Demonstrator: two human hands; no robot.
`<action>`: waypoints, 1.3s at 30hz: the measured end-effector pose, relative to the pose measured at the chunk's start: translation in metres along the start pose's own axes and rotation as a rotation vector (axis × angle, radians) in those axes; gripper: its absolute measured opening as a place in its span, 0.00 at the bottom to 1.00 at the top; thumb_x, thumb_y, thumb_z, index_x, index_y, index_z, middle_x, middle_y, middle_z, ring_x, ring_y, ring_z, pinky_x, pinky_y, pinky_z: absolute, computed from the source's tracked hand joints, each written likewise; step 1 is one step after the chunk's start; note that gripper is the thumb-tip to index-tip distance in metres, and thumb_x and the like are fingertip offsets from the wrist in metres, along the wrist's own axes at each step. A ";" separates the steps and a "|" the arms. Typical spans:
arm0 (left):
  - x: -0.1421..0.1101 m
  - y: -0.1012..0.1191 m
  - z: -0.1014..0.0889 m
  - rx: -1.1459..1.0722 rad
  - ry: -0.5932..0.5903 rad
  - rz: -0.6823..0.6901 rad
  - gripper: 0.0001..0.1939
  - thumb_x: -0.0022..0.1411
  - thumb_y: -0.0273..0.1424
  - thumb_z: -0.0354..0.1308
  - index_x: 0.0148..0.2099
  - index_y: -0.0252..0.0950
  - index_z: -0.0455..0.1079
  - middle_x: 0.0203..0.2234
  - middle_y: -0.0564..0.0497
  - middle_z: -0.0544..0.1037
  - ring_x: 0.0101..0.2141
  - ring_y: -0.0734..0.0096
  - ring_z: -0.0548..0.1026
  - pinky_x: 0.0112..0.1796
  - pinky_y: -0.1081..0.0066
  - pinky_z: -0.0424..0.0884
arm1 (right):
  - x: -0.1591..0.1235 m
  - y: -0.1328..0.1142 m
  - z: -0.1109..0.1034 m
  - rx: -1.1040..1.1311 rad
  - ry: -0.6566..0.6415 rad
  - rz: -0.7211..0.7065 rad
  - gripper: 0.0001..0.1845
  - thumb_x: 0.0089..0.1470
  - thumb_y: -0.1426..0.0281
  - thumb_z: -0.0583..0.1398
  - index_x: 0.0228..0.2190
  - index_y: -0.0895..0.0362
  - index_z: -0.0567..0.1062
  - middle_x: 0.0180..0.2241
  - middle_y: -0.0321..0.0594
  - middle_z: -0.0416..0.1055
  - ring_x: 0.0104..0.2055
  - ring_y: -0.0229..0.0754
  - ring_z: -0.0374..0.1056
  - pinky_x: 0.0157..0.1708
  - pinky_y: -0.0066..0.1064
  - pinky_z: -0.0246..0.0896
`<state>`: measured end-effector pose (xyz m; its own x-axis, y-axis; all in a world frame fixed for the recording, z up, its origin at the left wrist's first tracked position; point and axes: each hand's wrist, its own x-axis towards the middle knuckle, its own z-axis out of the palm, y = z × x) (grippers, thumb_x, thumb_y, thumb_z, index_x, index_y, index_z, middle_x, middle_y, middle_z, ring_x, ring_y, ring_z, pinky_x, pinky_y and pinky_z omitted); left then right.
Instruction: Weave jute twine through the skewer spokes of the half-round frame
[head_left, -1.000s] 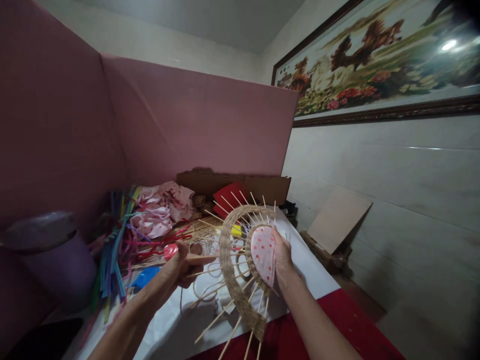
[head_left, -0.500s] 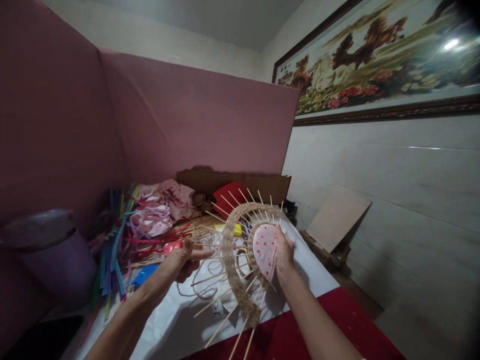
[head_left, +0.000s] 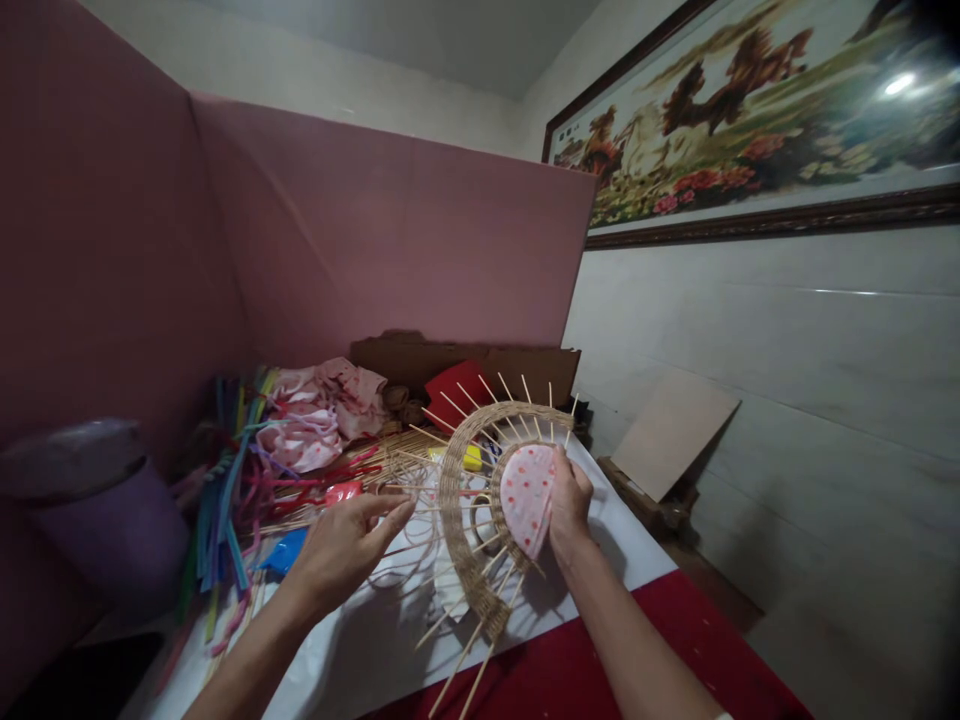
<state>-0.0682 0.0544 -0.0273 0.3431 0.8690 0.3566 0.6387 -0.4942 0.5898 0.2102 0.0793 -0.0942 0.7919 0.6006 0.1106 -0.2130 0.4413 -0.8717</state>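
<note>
My right hand (head_left: 571,505) grips a half-round woven fan (head_left: 454,480) by its straight side, thumb over the polka-dot fabric centre (head_left: 527,495). Thin wooden sticks (head_left: 439,632) radiate from that centre through a wide arc of twisted tan cord, and their bare ends stick out past it. At the fan's left side is my left hand (head_left: 349,545), its thumb and forefinger drawn together at the outer end of one stick. The exact contact at those fingertips is hard to see.
Loose cord (head_left: 405,570), a yellow packet (head_left: 471,458), a blue packet (head_left: 286,550) and a tape roll (head_left: 484,515) lie on the white-covered table. Colourful pipe cleaners (head_left: 225,530) and crumpled pink fabric (head_left: 330,400) are at the left. Brown cardboard (head_left: 525,367) stands behind.
My left hand has gone from a pointing forefinger to thumb and forefinger together. The fan has turned slightly in my right hand, its lower end swinging left.
</note>
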 end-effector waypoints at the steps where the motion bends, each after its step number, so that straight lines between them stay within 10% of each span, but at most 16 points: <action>1: 0.000 0.001 -0.001 0.053 -0.014 -0.010 0.18 0.57 0.44 0.50 0.40 0.42 0.76 0.34 0.47 0.80 0.30 0.63 0.75 0.28 0.69 0.66 | 0.000 0.000 0.000 -0.004 0.003 0.001 0.17 0.42 0.55 0.61 0.21 0.56 0.66 0.15 0.27 0.61 0.19 0.34 0.58 0.19 0.26 0.55; 39: -0.013 0.009 0.035 0.391 0.088 0.354 0.13 0.61 0.26 0.47 0.38 0.39 0.73 0.27 0.50 0.79 0.28 0.67 0.77 0.29 0.71 0.69 | 0.000 0.008 0.000 0.002 0.028 0.045 0.19 0.43 0.54 0.61 0.21 0.56 0.64 0.16 0.27 0.61 0.19 0.33 0.58 0.21 0.25 0.58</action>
<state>-0.0431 0.0400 -0.0521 0.5359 0.6367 0.5545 0.7088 -0.6961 0.1143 0.2091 0.0826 -0.1012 0.7971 0.6011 0.0582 -0.2496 0.4156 -0.8746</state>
